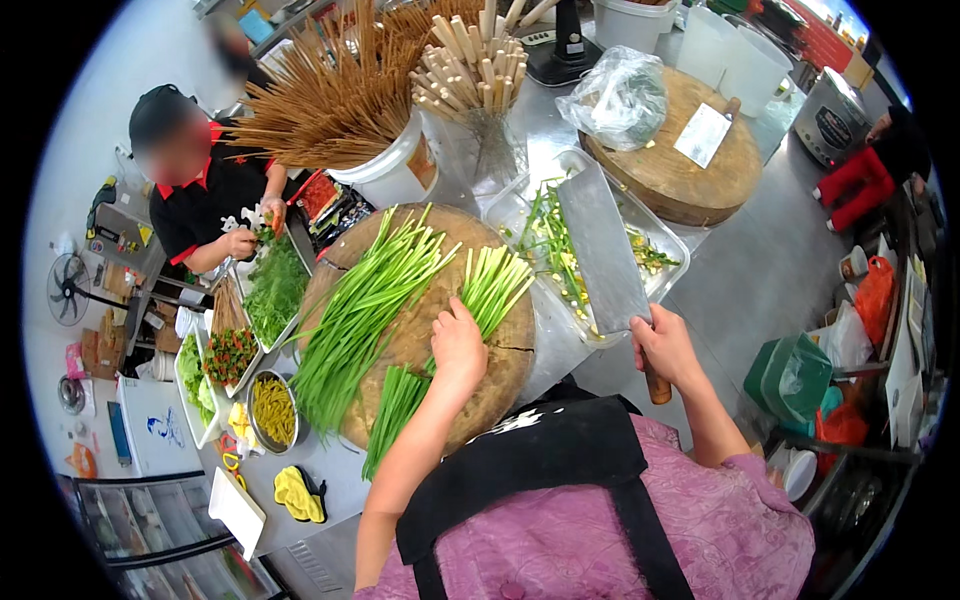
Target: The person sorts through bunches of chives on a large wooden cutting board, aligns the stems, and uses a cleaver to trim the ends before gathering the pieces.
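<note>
My left hand (459, 346) lies on a bundle of garlic chives (491, 289) on a round wooden chopping block (420, 322); the bundle's pale stems point towards the upper right. Beneath my wrist and forearm, more green leaves (394, 409) run towards the block's lower edge. A second, larger pile of chives (375, 307) lies left of my hand. In my right hand (664, 341) is the wooden handle of a cleaver (604, 251). Its broad blade is over a clear plastic tray (675, 262) with cut green and pale trimmings (551, 232).
Another round chopping block (675, 180) bears a plastic bag (622, 97) and a second cleaver (703, 135). A bucket of brown skewers (390, 176) stands beyond my block. At left are a bowl of green pickled peppers (274, 411), trays of vegetables (277, 289) and a co-worker (210, 187) handling greens.
</note>
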A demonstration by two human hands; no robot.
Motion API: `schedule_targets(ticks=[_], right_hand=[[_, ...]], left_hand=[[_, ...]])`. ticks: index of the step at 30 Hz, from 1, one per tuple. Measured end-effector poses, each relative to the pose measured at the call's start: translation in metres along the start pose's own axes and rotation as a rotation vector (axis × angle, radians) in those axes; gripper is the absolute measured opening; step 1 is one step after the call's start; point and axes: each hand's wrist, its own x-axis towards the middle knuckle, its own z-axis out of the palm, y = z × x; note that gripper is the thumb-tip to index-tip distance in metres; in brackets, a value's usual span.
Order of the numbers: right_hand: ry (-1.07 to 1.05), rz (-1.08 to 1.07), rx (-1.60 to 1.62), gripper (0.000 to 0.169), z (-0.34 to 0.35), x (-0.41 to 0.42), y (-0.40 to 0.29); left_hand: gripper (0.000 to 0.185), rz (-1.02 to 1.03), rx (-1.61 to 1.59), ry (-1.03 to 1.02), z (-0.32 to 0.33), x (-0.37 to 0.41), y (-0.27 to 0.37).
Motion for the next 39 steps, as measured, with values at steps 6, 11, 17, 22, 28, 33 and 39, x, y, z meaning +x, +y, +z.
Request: schedule_targets(ticks=[6,11,17,22,28,33,39], right_hand=[[-0.152,-0.128,-0.114,0.011,0.013,0.015,-0.031],[-0.232,-0.178,-0.038,0.016,0.025,0.031,-0.037],[-0.332,-0.215,-0.061,0.014,0.049,0.042,-0.054],[-0.37,-0.318,-0.309,0.02,0.068,0.034,-0.073],[-0.492,-0.398,-0.368,0.04,0.077,0.029,-0.073],[-0.433,-0.469,-0.329,0.039,0.085,0.035,-0.055],[-0.386,-0.406,-0.342,0.048,0.09,0.019,-0.062]], left_hand=[[0.067,-0.041,-0.132,-0.05,-0.013,0.011,-0.014],[0.054,-0.043,-0.932,-0.158,-0.038,0.003,-0.051],[0.052,0.022,-1.939,-0.311,-0.051,-0.046,-0.106],[0.052,0.085,-2.178,-0.063,-0.04,-0.086,-0.128],[0.056,-0.038,-2.143,0.321,-0.046,-0.151,-0.175],[0.057,-0.407,-1.677,0.666,-0.034,-0.224,-0.249],[0.052,-1.2,-0.745,0.825,0.007,-0.292,-0.342]])
